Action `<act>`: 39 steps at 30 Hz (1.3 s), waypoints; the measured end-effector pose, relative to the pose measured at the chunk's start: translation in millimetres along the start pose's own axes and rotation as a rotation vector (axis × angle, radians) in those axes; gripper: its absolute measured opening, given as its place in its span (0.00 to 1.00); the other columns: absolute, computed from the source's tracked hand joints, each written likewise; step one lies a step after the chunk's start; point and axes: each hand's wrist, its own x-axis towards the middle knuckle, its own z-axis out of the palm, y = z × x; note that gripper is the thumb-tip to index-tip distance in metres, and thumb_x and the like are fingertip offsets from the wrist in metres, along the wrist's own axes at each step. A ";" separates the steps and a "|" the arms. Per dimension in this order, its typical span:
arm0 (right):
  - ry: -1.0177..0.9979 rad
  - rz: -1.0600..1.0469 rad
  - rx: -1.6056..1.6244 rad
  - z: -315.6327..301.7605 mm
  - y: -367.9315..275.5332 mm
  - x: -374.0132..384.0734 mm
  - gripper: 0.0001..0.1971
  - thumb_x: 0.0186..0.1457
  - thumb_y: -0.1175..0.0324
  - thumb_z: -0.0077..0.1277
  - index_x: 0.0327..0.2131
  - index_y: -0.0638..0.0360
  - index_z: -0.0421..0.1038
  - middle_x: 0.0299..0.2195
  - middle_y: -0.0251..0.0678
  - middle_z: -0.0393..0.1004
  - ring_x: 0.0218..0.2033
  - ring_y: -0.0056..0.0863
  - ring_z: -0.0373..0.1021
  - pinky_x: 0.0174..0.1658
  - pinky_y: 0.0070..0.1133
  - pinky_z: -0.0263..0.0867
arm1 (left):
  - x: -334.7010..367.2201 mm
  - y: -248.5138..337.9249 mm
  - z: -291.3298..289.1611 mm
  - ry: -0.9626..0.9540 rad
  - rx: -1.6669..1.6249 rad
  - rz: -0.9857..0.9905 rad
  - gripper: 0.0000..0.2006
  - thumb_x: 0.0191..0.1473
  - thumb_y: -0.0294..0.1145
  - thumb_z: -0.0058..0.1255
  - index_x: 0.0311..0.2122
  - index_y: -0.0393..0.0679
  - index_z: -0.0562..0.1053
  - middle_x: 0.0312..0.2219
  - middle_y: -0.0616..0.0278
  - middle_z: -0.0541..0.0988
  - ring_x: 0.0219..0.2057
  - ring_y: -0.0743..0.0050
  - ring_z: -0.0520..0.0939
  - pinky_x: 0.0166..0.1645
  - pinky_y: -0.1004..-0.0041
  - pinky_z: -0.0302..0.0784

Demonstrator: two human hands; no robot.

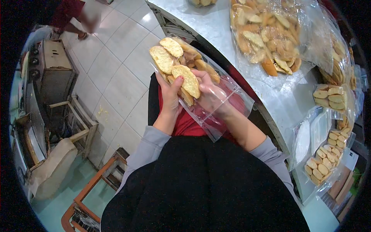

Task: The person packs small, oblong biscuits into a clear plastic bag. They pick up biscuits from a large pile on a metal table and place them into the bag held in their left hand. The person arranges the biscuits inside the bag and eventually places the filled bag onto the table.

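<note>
Over my lap I hold a clear plastic bag (239,101) part filled with toasted bread slices (162,58). My left hand (170,96) is closed round the bag's left side, its thumb beside a pale oval slice. My right hand (211,92) reaches in through the bag's mouth, with plastic lying over its wrist. Its fingers are closed at the edge of that bread slice (187,82), which lies on top of the others. The right fingertips are partly hidden behind the slice. The bag's loose open end hangs toward my body.
To my right is a metal-topped table (253,94) bearing a large bag of bread slices (266,38). Smaller packs (322,164) lie along its right side. A wooden chair frame (91,185) and a worn cabinet (58,65) stand left. Another person's leg (73,29) shows far left.
</note>
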 end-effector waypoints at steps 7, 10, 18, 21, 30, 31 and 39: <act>0.055 -0.081 0.040 -2.9 13.4 -1.3 0.33 0.48 0.58 0.47 0.54 0.60 0.46 0.54 0.40 0.52 0.57 0.31 0.49 0.59 0.28 0.43 | 6.5 -3.6 -17.4 0.066 0.273 -0.023 0.40 0.46 0.31 0.53 0.58 0.43 0.40 0.50 0.50 0.57 0.50 0.61 0.64 0.51 0.68 0.66; 0.037 -0.097 0.044 -0.7 17.3 1.0 0.33 0.48 0.58 0.47 0.54 0.59 0.46 0.55 0.40 0.51 0.58 0.31 0.48 0.60 0.29 0.42 | -0.1 7.9 -2.1 0.124 0.097 -0.083 0.46 0.43 0.27 0.57 0.59 0.40 0.36 0.53 0.49 0.52 0.53 0.62 0.58 0.55 0.68 0.58; 0.106 -0.008 0.033 4.5 14.0 1.4 0.27 0.48 0.71 0.38 0.53 0.60 0.45 0.53 0.44 0.51 0.57 0.34 0.48 0.60 0.29 0.43 | 2.7 16.3 1.0 0.034 0.096 -0.028 0.42 0.45 0.26 0.54 0.58 0.40 0.38 0.52 0.51 0.54 0.52 0.65 0.60 0.54 0.70 0.60; 0.077 0.049 -0.040 5.4 14.3 1.7 0.31 0.50 0.60 0.44 0.54 0.62 0.44 0.53 0.43 0.52 0.57 0.32 0.49 0.58 0.28 0.45 | 3.6 24.2 10.4 0.112 0.123 -0.089 0.42 0.45 0.25 0.54 0.58 0.41 0.39 0.50 0.52 0.58 0.50 0.66 0.63 0.51 0.71 0.63; 0.078 0.060 -0.243 1.1 22.9 5.8 0.24 0.55 0.66 0.34 0.53 0.65 0.44 0.53 0.42 0.51 0.57 0.28 0.44 0.58 0.23 0.40 | 3.9 24.7 24.0 0.257 0.136 -0.111 0.43 0.43 0.24 0.55 0.57 0.42 0.38 0.46 0.52 0.61 0.44 0.67 0.69 0.45 0.72 0.69; 0.055 0.061 -0.267 -2.1 23.5 5.8 0.25 0.55 0.66 0.34 0.54 0.65 0.43 0.53 0.41 0.50 0.57 0.28 0.44 0.58 0.23 0.40 | 4.5 24.0 23.8 0.256 0.136 -0.132 0.43 0.43 0.24 0.55 0.57 0.42 0.38 0.46 0.52 0.62 0.44 0.67 0.69 0.45 0.72 0.69; 0.033 -0.051 -0.425 0.7 29.1 12.5 0.30 0.57 0.64 0.31 0.57 0.71 0.36 0.59 0.46 0.41 0.61 0.31 0.35 0.61 0.22 0.32 | 14.2 26.0 18.0 0.143 0.084 -0.160 0.38 0.43 0.24 0.54 0.56 0.45 0.45 0.43 0.56 0.64 0.43 0.66 0.69 0.44 0.69 0.69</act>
